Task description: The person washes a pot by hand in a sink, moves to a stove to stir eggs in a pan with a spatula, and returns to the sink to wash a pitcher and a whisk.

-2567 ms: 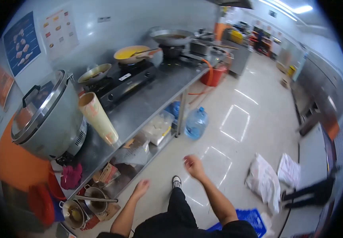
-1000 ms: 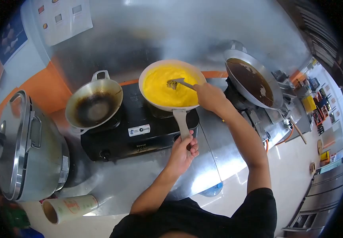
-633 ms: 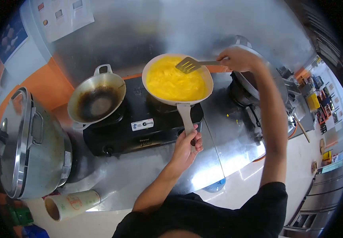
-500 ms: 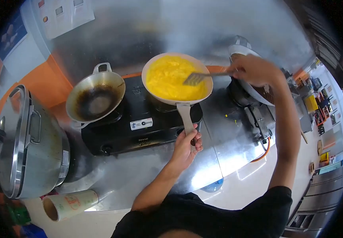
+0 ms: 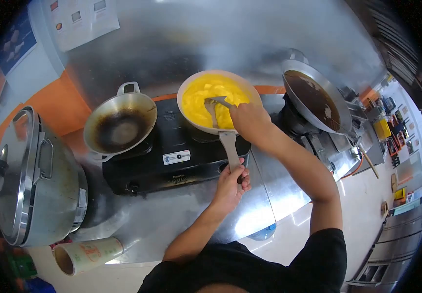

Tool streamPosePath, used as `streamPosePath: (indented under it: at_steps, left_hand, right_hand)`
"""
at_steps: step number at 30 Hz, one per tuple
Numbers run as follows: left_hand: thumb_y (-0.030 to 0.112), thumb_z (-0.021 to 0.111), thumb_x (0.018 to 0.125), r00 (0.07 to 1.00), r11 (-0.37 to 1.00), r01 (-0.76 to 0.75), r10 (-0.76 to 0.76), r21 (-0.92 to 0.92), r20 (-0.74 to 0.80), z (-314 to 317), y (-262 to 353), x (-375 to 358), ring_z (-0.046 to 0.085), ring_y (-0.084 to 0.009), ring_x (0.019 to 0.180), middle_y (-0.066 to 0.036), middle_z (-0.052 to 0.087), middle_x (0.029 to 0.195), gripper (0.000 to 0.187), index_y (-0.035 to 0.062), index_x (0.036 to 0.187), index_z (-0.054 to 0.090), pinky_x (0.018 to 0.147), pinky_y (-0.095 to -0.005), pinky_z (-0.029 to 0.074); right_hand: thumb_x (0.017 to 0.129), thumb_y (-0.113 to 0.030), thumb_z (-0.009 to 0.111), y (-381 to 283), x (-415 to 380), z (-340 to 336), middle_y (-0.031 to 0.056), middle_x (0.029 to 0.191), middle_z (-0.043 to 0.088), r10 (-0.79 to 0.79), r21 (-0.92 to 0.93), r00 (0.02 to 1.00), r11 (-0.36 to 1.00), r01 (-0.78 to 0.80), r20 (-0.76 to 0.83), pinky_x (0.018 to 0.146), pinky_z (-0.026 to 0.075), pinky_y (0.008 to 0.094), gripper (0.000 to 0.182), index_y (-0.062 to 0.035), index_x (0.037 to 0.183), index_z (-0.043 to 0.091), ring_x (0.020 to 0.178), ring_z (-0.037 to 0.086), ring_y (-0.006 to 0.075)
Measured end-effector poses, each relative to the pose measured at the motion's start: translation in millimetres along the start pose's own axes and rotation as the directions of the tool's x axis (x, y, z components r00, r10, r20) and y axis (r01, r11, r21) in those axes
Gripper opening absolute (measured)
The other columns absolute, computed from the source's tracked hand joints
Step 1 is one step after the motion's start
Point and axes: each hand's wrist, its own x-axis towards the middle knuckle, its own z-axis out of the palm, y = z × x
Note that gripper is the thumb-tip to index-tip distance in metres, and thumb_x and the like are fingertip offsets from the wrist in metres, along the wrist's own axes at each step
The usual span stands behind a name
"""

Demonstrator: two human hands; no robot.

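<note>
My left hand (image 5: 232,183) is closed around the handle of a light-coloured frying pan (image 5: 229,146), which sits on the right burner of a black gas stove (image 5: 138,177). Yellow egg (image 5: 195,100), soft and partly set, covers the pan's bottom. Above the pan's right side, my right hand (image 5: 251,121) grips a spatula (image 5: 213,108) with its fingers wrapped round the handle. The slotted metal blade is tilted down into the egg near the middle of the pan. Part of the spatula's handle is hidden by the hand.
A scorched wok (image 5: 145,110) rests on the left burner. To the right, a large wok (image 5: 340,105) holds dark brown liquid, with a wooden stick (image 5: 370,162) beside it. At left are a big lidded metal pot (image 5: 57,205) and a cardboard roll (image 5: 91,254).
My right hand has come left and down over the pan, turning the spatula's blade steeper into the egg. My left hand stays on the pan handle.
</note>
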Motion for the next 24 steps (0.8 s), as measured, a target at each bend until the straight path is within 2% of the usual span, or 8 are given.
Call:
streamPosePath:
  at_steps: [3, 7, 9, 11, 14, 18, 20, 24]
  left_hand:
    - [0.013, 0.050, 0.092, 1.000, 1.000, 0.003, -0.003, 0.002, 0.008, -0.4, 1.0, -0.2, 0.044, -0.0105, 0.057, -0.002, 0.047, 0.077, 0.020, 0.0127, 0.111, 0.044, 0.052, -0.0255, 0.037]
    - [0.013, 0.051, 0.092, 1.000, 1.000, -0.009, 0.009, 0.005, -0.015, 3.3, 2.5, -1.6, 0.044, -0.0102, 0.058, -0.002, 0.047, 0.077, 0.021, 0.0131, 0.112, 0.047, 0.052, -0.0254, 0.037]
    - [0.013, 0.050, 0.092, 1.000, 1.000, 0.009, -0.009, 0.004, 0.005, 2.8, 4.3, -0.9, 0.045, -0.0104, 0.057, -0.002, 0.047, 0.078, 0.020, 0.0143, 0.112, 0.043, 0.051, -0.0261, 0.038]
    - [0.013, 0.050, 0.092, 1.000, 1.000, 0.007, -0.007, 0.008, 0.001, 3.7, 2.9, -1.2, 0.045, -0.0102, 0.057, -0.002, 0.047, 0.077, 0.021, 0.0154, 0.112, 0.043, 0.051, -0.0259, 0.038]
    - [0.013, 0.049, 0.092, 1.000, 0.999, 0.030, -0.030, 0.015, -0.010, 3.9, 4.0, 0.6, 0.044, -0.0101, 0.056, -0.003, 0.047, 0.077, 0.021, 0.0160, 0.112, 0.041, 0.049, -0.0256, 0.036]
    - [0.012, 0.049, 0.092, 0.999, 0.999, 0.045, -0.045, 0.017, 0.001, 5.5, 6.2, 0.9, 0.042, -0.0097, 0.055, -0.002, 0.046, 0.076, 0.021, 0.0159, 0.110, 0.041, 0.047, -0.0255, 0.034]
    - [0.011, 0.048, 0.091, 0.998, 0.998, 0.058, -0.058, 0.023, -0.003, 6.7, 7.8, 0.5, 0.041, -0.0094, 0.053, -0.002, 0.045, 0.075, 0.020, 0.0160, 0.109, 0.040, 0.046, -0.0255, 0.033]
    - [0.011, 0.048, 0.091, 0.998, 0.997, 0.059, -0.059, 0.048, -0.003, 7.5, 7.9, 0.4, 0.041, -0.0091, 0.053, -0.002, 0.045, 0.074, 0.019, 0.0163, 0.108, 0.040, 0.046, -0.0252, 0.032]
  right_hand:
    - [0.078, -0.010, 0.056, 24.4, 32.0, 19.1, 0.0162, 0.076, 0.067, 0.015, -0.050, 0.997, 0.999, -0.019, -0.072, 0.062, 0.054, 0.0392, 0.015, -0.0030, 0.084, 0.068, 0.071, 0.067, 0.0300]
    - [0.084, -0.021, 0.053, 99.7, 65.1, 2.0, 0.0162, 0.088, 0.067, 0.057, 0.128, 0.970, 0.988, -0.089, 0.238, 0.072, 0.050, 0.0415, 0.031, -0.0049, 0.108, 0.063, 0.083, 0.064, 0.0307]
    - [0.087, -0.027, 0.054, 106.0, 37.9, -60.5, 0.0130, 0.081, 0.065, 0.035, 0.267, 0.968, 0.958, -0.104, 0.250, 0.066, 0.049, 0.0348, 0.035, -0.0033, 0.112, 0.061, 0.073, 0.063, 0.0229]
    - [0.089, -0.026, 0.053, 120.3, 21.6, -96.9, 0.0063, 0.077, 0.061, 0.078, 0.329, 0.900, 0.914, -0.236, 0.428, 0.062, 0.047, 0.0279, 0.035, -0.0036, 0.114, 0.061, 0.067, 0.057, 0.0135]
    - [0.090, -0.022, 0.051, 135.2, -7.6, -112.0, 0.0016, 0.073, 0.056, 0.024, 0.409, 0.825, 0.860, -0.304, 0.565, 0.056, 0.043, 0.0253, 0.032, -0.0042, 0.116, 0.059, 0.063, 0.051, 0.0085]
    - [0.091, -0.019, 0.051, 128.5, -30.3, -77.2, -0.0014, 0.069, 0.051, -0.100, 0.493, 0.810, 0.834, -0.249, 0.578, 0.053, 0.041, 0.0254, 0.031, -0.0042, 0.117, 0.059, 0.060, 0.048, 0.0081]
    - [0.092, -0.019, 0.050, 111.7, -30.4, -55.1, -0.0014, 0.068, 0.050, -0.194, 0.673, 0.846, 0.702, -0.235, 0.497, 0.055, 0.042, 0.0245, 0.029, -0.0039, 0.115, 0.059, 0.061, 0.048, 0.0074]
    - [0.091, -0.021, 0.050, 69.2, -13.6, -16.2, 0.0088, 0.080, 0.062, -0.126, 0.640, 0.958, 0.765, -0.070, 0.256, 0.064, 0.046, 0.0302, 0.030, -0.0035, 0.114, 0.060, 0.069, 0.058, 0.0165]
